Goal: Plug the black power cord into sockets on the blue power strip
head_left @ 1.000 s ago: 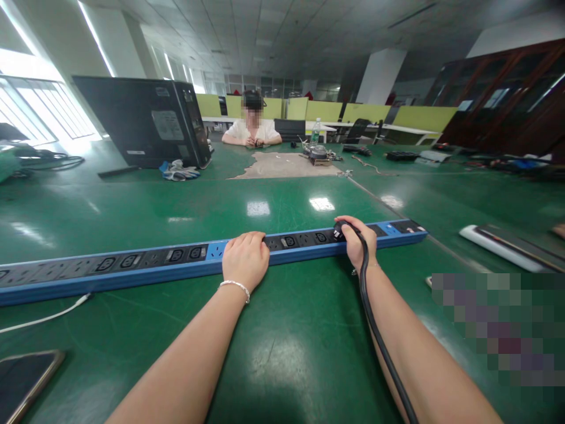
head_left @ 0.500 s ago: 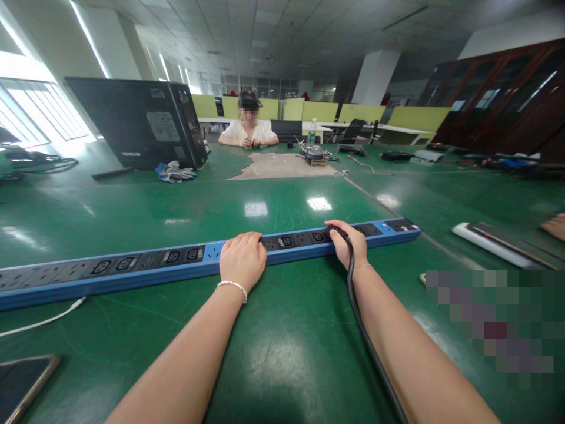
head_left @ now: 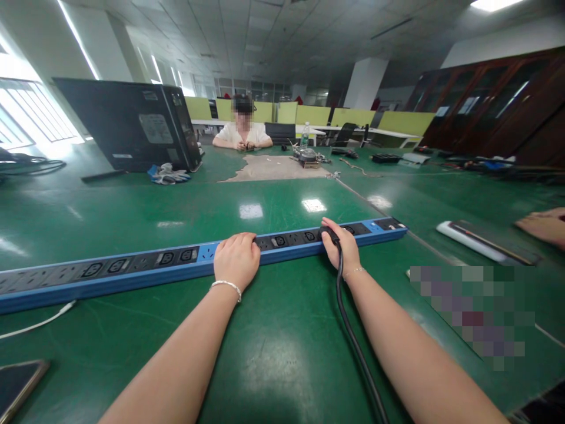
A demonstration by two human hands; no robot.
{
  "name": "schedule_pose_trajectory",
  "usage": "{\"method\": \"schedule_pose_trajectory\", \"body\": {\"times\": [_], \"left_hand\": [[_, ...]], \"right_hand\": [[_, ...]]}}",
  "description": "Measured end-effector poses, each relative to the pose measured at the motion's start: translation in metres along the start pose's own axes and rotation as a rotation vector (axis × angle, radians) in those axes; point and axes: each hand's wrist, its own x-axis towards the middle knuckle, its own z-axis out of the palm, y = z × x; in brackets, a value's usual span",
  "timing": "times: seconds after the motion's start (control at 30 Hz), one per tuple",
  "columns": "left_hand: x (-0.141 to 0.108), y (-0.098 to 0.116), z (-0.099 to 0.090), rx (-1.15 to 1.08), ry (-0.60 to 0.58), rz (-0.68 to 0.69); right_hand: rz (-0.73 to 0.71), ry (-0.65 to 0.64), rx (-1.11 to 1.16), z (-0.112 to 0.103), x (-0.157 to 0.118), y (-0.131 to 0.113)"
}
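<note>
A long blue power strip (head_left: 282, 254) with black sockets lies across the green table. My left hand (head_left: 237, 258) is wrapped over the strip near its middle, gripping it beside a blue socket. Farther right, my right hand (head_left: 342, 244) holds a black plug (head_left: 329, 234) between thumb and fingers, against the strip's sockets. How deep the plug sits cannot be made out. A black cable (head_left: 353, 338) runs from the plug down toward the front edge of the view, along my right forearm.
A black computer case (head_left: 132, 126) and gloves (head_left: 168, 174) stand back left. A person (head_left: 242, 126) sits opposite. At right are a white device (head_left: 472, 241) and another person's hand (head_left: 542, 227). A phone (head_left: 20, 386) and white cable (head_left: 42, 323) lie left.
The view has shifted slightly, so most things appear a little farther left. Both hands keep their places on the strip and plug. The other person's hand at right shows more.
</note>
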Motion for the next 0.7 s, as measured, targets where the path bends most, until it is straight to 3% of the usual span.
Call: {"method": "schedule_pose_trajectory", "body": {"times": [0.23, 0.3, 0.37, 0.47, 0.57, 0.7], "left_hand": [[0.000, 0.000, 0.000, 0.019, 0.003, -0.004], [0.000, 0.000, -0.001, 0.022, 0.000, -0.005], [0.000, 0.001, -0.002, 0.021, -0.005, -0.008], [0.000, 0.001, -0.003, 0.013, -0.011, -0.015], [0.000, 0.001, -0.003, 0.009, -0.013, -0.022], [0.001, 0.001, -0.003, 0.004, -0.014, -0.024]], "right_hand": [[0.072, 0.047, -0.030, 0.008, -0.001, -0.002], [0.083, 0.050, 0.034, 0.009, 0.000, -0.002], [0.131, 0.133, 0.157, 0.007, 0.003, 0.003], [0.271, 0.389, 0.325, -0.002, 0.009, 0.021], [0.383, 0.537, 0.356, -0.015, 0.015, 0.049], [0.467, 0.566, 0.343, -0.030, 0.017, 0.077]]}}
